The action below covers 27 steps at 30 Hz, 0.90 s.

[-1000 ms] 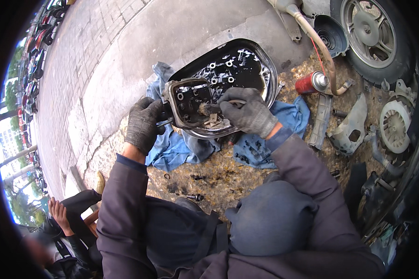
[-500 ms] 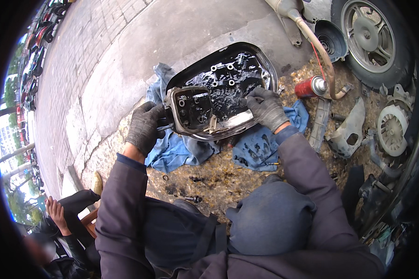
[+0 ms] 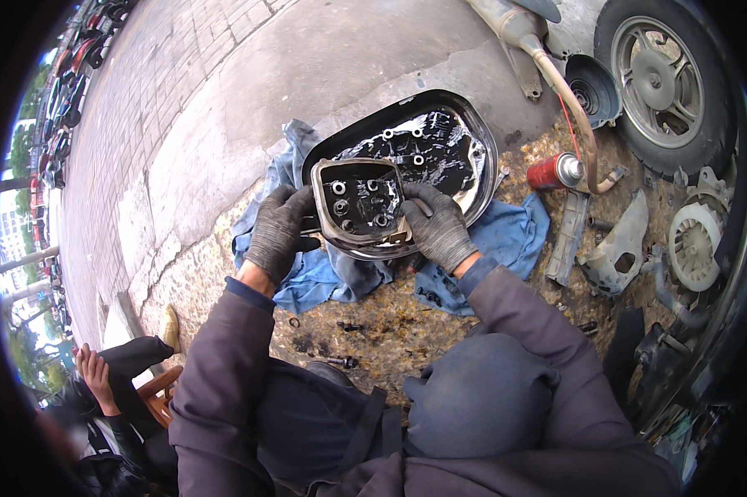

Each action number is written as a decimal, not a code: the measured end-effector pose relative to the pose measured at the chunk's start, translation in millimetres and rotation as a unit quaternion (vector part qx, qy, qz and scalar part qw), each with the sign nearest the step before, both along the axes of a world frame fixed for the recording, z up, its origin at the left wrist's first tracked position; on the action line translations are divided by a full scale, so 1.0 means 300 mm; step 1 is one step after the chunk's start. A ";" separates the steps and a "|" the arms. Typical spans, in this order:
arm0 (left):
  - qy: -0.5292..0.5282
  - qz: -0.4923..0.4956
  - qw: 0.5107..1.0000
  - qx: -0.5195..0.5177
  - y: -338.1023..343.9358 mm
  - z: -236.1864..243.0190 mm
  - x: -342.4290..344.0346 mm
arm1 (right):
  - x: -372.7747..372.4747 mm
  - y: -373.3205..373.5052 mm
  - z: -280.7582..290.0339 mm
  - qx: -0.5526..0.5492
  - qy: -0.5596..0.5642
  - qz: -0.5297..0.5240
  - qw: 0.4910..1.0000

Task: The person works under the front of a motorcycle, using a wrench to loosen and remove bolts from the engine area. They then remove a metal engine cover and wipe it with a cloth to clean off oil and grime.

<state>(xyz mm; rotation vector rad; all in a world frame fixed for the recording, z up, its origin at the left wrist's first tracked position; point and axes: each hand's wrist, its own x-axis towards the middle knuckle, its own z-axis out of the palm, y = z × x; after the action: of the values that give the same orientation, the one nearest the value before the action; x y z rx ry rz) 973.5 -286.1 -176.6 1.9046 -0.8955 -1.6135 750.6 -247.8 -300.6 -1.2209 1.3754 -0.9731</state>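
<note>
Tilted over the near left part of a black oval pan (image 3: 340, 137) is a squarish metal engine cover (image 3: 359, 235), its hollow side facing up. Round bosses and dark, wet oil show inside it. My left hand (image 3: 276, 234), in a grey knit glove, grips the cover's left side. On the opposite side my right hand (image 3: 441, 228), gloved the same way, has its fingers closed against the cover's edge. Dark oily liquid wets the pan's bottom, where several pale ring-shaped bits (image 3: 418, 160) show beyond the cover.
Blue rags (image 3: 514, 232) lie under and beside the pan. To the right are a red spray can (image 3: 553, 171), an exhaust pipe (image 3: 585, 137), a wheel (image 3: 659, 74) and a finned fan (image 3: 696, 228). Small bolts (image 3: 340, 362) lie near my feet. Another person's hand (image 3: 96, 381) shows at lower left.
My right hand has come left from over the pan's right part to the cover's right side. The cover has shifted right and slightly nearer, and its hollow faces me more squarely.
</note>
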 end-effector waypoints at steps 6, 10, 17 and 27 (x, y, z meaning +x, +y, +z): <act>-0.114 -0.057 0.989 -0.074 0.024 -0.046 -0.032 | 0.002 0.029 0.043 -0.005 0.023 0.010 1.000; -0.231 -0.097 0.962 -0.106 0.014 -0.081 -0.008 | -0.077 -0.034 -0.008 -0.018 -0.007 0.037 0.999; -0.274 -0.152 0.939 -0.145 -0.021 -0.074 0.001 | -0.201 -0.081 0.025 -0.026 0.138 0.029 0.990; -0.366 -0.252 0.882 -0.160 -0.050 -0.044 -0.053 | -0.103 -0.117 0.216 0.193 -0.074 0.029 0.978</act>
<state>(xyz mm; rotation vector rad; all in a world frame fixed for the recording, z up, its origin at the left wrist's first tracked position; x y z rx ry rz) 957.8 -301.1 -189.9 2.1501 -1.9629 -0.8317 719.7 -283.0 -235.8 -0.8737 1.3266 -0.6996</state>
